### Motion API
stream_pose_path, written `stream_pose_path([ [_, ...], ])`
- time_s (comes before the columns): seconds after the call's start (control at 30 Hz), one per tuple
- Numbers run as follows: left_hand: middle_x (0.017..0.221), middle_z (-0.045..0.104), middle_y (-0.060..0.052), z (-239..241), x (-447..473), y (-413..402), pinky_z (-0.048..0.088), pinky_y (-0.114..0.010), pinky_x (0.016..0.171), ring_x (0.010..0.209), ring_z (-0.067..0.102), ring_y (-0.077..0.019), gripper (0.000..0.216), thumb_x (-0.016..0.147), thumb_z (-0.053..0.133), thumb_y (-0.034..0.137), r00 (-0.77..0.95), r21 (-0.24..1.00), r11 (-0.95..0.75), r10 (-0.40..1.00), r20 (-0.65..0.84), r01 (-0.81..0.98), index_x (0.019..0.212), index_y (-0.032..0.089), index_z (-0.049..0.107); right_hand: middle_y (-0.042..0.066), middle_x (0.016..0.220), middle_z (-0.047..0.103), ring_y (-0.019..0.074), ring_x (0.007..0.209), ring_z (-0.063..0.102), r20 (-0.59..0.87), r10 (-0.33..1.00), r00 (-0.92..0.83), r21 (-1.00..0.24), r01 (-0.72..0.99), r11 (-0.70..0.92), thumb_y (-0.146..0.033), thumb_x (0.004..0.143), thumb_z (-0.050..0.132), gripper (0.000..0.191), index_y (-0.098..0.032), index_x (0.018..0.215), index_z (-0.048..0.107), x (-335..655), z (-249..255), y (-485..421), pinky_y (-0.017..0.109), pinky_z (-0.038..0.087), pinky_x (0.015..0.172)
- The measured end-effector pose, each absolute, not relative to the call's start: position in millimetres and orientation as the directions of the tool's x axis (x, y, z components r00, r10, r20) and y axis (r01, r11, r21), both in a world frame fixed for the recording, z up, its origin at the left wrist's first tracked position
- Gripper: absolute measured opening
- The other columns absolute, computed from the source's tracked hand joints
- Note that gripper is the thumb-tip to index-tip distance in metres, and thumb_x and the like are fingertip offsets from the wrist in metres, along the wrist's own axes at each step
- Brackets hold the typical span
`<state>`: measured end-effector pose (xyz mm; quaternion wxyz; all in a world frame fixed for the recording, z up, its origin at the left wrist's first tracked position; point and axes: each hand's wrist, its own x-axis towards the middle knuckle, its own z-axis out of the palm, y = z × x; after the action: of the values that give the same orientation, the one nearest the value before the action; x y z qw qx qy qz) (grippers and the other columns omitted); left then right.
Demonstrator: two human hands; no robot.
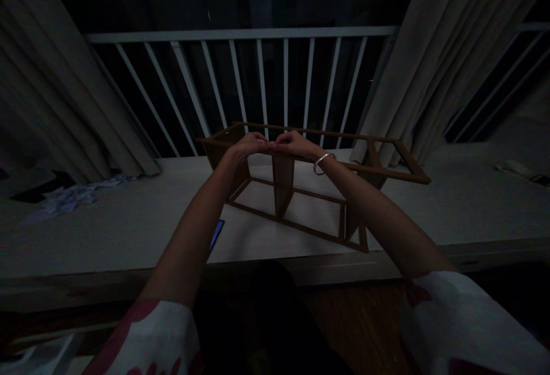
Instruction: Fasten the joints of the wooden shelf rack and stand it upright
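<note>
Left hand and right hand grip the wooden frame, fingers curled over its rail (fingertips touching).

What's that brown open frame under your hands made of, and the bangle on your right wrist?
The brown open rectangular frame looks like wood or wood board, matte, flat strips with square-cut edges; the dim light hides any grain. The thin silvery bangle is probably metal, given its bright glint.

Frame sits mid-ledge, railing behind it. Phone near front edge, left of frame. Crumpled heap, maybe paper, far left.
</note>
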<state>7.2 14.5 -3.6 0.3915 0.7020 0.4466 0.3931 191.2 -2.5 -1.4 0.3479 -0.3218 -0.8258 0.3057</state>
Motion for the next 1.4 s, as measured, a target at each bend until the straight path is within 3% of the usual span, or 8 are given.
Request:
stream_pose_path([
  [0.27, 0.065, 0.054, 0.0, -7.4, 7.2, 19.4, 0.034, -0.022, 0.055, 0.06, 0.049, -0.0089, 0.038, 0.052, 0.072, 0.031, 0.174, 0.89, -0.288, 0.955, 0.24, 0.353, 0.076, 0.014, 0.049, 0.001, 0.065, 0.053, 0.0084, 0.06, 0.042, 0.413, 0.718, -0.56, -0.706, 0.302, 0.641, -0.042, 0.065, 0.056, 0.035, -0.009, 0.074, 0.06, 192.3, -1.8, -0.1, 0.021, 0.032, 0.055],
  [0.67, 0.078, 0.06, -0.005, -2.9, 8.2, 10.1, 0.039, -0.028, 0.071, 0.074, 0.053, -0.0124, 0.03, 0.06, 0.065, 0.034, 0.368, 0.888, -0.351, 0.9, 0.233, 0.297, 0.08, 0.013, 0.058, 0.001, 0.065, 0.053, 0.0093, 0.06, 0.044, 0.448, 0.714, -0.538, -0.619, 0.39, 0.682, -0.035, 0.071, 0.05, 0.028, -0.009, 0.075, 0.06, 189.6, -0.8, 0.8, 0.021, 0.033, 0.055],
  [1.07, 0.074, 0.06, -0.003, -3.0, 17.2, 23.3, 0.039, -0.026, 0.07, 0.072, 0.054, -0.0117, 0.025, 0.064, 0.057, 0.033, 0.349, 0.877, -0.34, 0.911, 0.218, 0.339, 0.082, 0.016, 0.063, 0.004, 0.089, 0.051, 0.0094, 0.066, 0.044, 0.588, 0.75, -0.302, -0.568, 0.506, 0.649, -0.017, 0.066, 0.047, 0.019, -0.012, 0.08, 0.059, 189.4, -6.9, 13.0, 0.023, 0.037, 0.059],
  [1.2, 0.08, 0.061, -0.003, 0.1, 16.5, 14.7, 0.038, -0.026, 0.074, 0.077, 0.053, -0.0126, 0.028, 0.064, 0.056, 0.033, 0.378, 0.867, -0.359, 0.899, 0.222, 0.344, 0.085, 0.017, 0.063, 0.004, 0.084, 0.052, 0.0098, 0.066, 0.046, 0.594, 0.761, -0.259, -0.595, 0.496, 0.633, -0.021, 0.068, 0.049, 0.024, -0.011, 0.089, 0.057, 189.4, -8.7, 18.1, 0.024, 0.038, 0.061],
  [1.4, 0.09, 0.062, -0.003, 3.0, 12.5, 5.2, 0.035, -0.028, 0.084, 0.086, 0.052, -0.0132, 0.027, 0.066, 0.055, 0.031, 0.446, 0.87, -0.366, 0.873, 0.199, 0.329, 0.088, 0.019, 0.063, 0.003, 0.071, 0.055, 0.0105, 0.061, 0.048, 0.491, 0.818, -0.299, -0.657, 0.489, 0.573, -0.031, 0.073, 0.048, 0.027, -0.011, 0.086, 0.058, 190.1, -8.9, 17.4, 0.022, 0.037, 0.056],
])
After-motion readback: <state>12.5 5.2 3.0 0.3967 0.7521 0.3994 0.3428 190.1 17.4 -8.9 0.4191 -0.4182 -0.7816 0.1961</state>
